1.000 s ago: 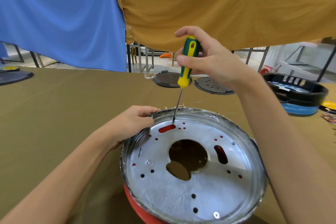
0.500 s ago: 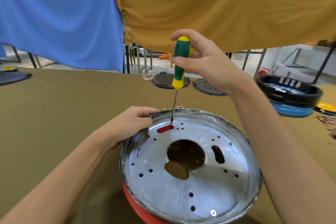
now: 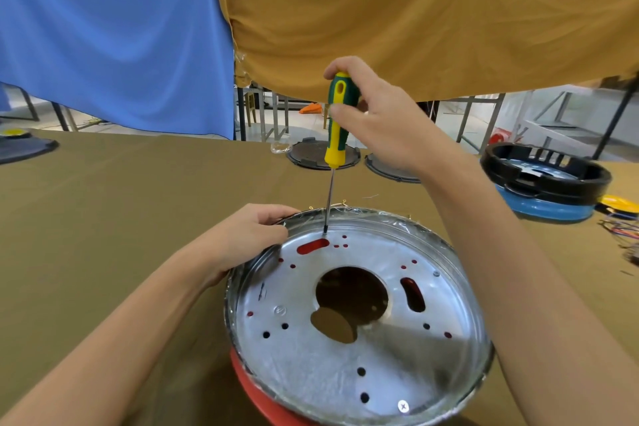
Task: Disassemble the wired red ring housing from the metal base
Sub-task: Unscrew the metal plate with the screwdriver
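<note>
Now I'm unscrewing: my right hand (image 3: 377,114) grips the screwdriver (image 3: 335,121), tip on a screw just beyond my left hand (image 3: 249,235), which clamps the metal base (image 3: 345,356) rim; the red ring housing (image 3: 256,391) sits underneath. Next, probably the near-edge screw (image 3: 403,405).

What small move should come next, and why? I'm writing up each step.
Probably keep turning the green-and-yellow screwdriver: the right hand grips it upright, its tip seated at the far edge of the round silver metal base, while the left hand grips the rim.
</note>
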{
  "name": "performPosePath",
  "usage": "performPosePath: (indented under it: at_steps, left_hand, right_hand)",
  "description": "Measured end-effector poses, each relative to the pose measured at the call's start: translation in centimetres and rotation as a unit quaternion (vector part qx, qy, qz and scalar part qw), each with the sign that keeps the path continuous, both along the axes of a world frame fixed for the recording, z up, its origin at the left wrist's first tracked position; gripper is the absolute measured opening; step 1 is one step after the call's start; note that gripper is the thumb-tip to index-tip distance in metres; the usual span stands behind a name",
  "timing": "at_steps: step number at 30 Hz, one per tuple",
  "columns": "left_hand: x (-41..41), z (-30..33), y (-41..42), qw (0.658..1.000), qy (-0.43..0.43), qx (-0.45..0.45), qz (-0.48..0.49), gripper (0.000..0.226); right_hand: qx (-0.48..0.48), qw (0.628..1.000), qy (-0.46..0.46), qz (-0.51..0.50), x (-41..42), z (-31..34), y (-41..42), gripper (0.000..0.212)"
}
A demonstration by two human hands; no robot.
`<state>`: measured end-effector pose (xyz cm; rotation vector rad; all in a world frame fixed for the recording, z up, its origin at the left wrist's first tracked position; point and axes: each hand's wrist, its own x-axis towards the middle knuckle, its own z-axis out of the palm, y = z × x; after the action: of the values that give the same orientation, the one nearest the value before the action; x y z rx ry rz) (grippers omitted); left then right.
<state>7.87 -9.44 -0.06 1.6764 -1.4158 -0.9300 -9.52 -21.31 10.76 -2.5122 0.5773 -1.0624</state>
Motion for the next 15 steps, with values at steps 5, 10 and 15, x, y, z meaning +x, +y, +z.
performPosePath:
  at_steps: [5, 10, 15]
  left_hand:
    - [0.2, -0.1, 0.0, 1.000, 0.001, 0.000, -0.002, 0.040]
    - [0.2, -0.3, -0.1, 1.000, 0.010, 0.002, -0.002, 0.041]
    - [0.3, -0.2, -0.2, 1.000, 0.011, 0.006, -0.007, 0.040]
  right_hand:
    - [-0.054, 0.996, -0.053, -0.055, 0.2, -0.2, 0.2, 0.033]
    - [0.064, 0.996, -0.031, 0.048, -0.7, 0.5, -0.2, 0.040]
    - [0.005, 1.000, -0.014, -0.019, -0.3, -0.2, -0.3, 0.029]
